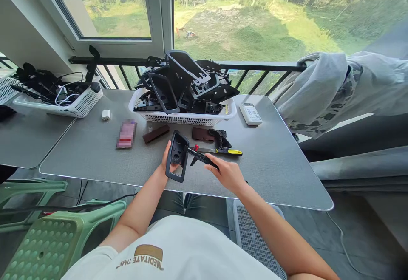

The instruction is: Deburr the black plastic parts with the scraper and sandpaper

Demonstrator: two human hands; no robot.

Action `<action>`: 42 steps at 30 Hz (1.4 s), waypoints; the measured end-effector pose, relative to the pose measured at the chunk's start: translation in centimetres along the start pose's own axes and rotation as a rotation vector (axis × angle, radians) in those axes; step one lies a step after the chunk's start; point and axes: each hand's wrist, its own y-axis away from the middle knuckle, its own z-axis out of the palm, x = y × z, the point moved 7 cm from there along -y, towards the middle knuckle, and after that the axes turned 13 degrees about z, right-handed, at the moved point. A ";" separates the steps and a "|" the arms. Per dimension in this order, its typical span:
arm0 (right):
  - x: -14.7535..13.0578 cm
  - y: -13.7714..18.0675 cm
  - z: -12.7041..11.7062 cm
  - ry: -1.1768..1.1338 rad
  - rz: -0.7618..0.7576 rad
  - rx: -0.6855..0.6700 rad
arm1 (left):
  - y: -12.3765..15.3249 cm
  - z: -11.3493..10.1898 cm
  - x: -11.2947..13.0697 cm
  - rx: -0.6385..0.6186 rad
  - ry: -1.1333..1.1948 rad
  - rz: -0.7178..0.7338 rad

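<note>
My left hand (167,161) grips a black plastic frame part (177,156) and holds it upright just above the grey table (274,161). My right hand (227,173) is closed round a black caliper-like tool (201,157) whose tip touches the frame part. Right behind them on the table lie yellow-handled pliers (223,151) and a black glove or strap (221,138).
A white basket (185,118) piled with black plastic parts stands at the back. Two brown blocks (156,134), a blurred pink item (126,134), a white charger (106,114) and a remote (250,113) lie around. Another white basket (79,103) with cables sits left. Green stools (51,237) stand below; grey clothing (334,89) hangs on the right railing.
</note>
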 end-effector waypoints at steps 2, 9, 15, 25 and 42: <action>0.1 -0.5 0.2 0.047 -0.006 0.055 | -0.1 -0.2 -0.2 -0.011 -0.015 -0.025; -0.5 -0.7 1.9 0.059 -0.053 0.033 | -0.2 -0.6 -0.3 0.008 -0.039 -0.043; -0.1 -0.6 2.1 0.067 -0.032 0.035 | -0.2 -0.4 -0.3 0.024 -0.050 -0.040; -1.0 -0.4 2.6 0.029 -0.112 0.054 | 0.1 0.1 -0.2 0.053 -0.014 -0.022; -0.8 -0.6 3.0 0.022 -0.078 -0.069 | -0.2 -0.3 -0.2 0.094 -0.017 0.019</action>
